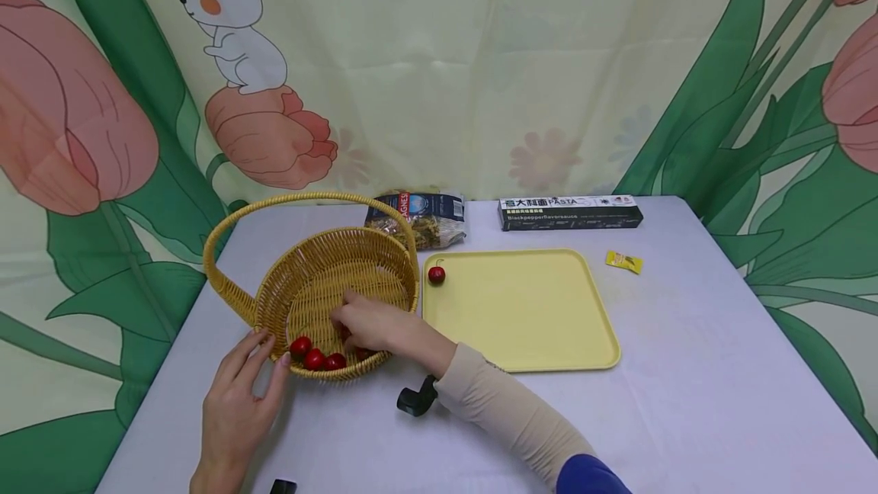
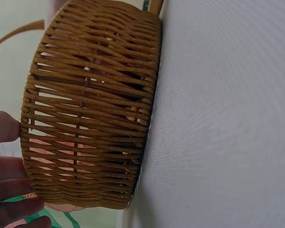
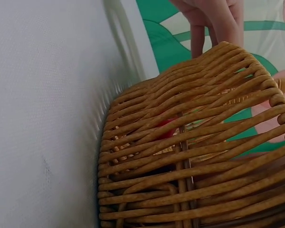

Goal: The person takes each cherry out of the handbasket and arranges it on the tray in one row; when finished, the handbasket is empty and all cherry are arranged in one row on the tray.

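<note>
Reaching in from the lower right of the head view, our right arm, in a beige sleeve (image 1: pixel 511 410), slants up and left, and our right hand (image 1: pixel 373 322) dips into the wicker basket (image 1: pixel 284 288) at centre left. Its fingers bend downward, but their tips are hidden, so we cannot tell how far apart they are or whether they have hold of a cherry. Several red cherries (image 1: pixel 314 359) lie inside along the basket's near edge, one partly covered by that hand.

At the lower left, our left hand (image 1: pixel 236 402) rises with thumb and fingers spread, touching the rim without wrapping round it; the left wrist view shows the thumb tip against the rim. Right of the basket, a single cherry (image 1: pixel 436 275) sits in the upper left corner of the yellow tray (image 1: pixel 521 319) on the tabletop (image 1: pixel 693 380).
</note>
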Action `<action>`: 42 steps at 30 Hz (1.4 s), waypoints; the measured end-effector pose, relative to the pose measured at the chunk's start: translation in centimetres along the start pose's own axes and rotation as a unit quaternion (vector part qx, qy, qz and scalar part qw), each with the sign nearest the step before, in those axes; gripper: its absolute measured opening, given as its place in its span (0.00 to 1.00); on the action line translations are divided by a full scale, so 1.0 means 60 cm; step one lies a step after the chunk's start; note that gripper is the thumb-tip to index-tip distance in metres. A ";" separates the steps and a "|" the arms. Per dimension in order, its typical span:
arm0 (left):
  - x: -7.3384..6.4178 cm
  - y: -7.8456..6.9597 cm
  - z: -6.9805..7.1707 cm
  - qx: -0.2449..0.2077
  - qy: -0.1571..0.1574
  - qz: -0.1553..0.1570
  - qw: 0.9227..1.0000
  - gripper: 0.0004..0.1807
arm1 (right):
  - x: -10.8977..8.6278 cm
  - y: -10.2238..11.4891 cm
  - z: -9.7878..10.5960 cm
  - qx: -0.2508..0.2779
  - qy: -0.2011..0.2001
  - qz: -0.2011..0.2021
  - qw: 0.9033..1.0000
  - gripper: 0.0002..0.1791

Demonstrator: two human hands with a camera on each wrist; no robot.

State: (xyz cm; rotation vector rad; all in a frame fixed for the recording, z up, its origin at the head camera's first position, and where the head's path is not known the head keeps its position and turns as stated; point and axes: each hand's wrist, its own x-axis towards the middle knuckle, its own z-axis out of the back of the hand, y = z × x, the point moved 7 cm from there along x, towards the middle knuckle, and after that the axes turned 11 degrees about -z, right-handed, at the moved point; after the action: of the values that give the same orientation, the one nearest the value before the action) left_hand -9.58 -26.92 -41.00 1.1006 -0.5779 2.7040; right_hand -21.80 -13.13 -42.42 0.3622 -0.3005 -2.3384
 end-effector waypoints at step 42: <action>0.000 0.005 -0.001 -0.013 -0.008 -0.016 1.000 0.22 | -0.197 -0.066 0.171 0.115 -0.244 0.046 0.962 0.16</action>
State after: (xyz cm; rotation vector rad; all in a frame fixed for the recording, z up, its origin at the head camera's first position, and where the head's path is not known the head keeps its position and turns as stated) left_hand -9.69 -27.17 -41.11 1.1164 -0.5916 2.6543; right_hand -19.74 -0.91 -32.07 -0.1294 -0.8123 -2.2781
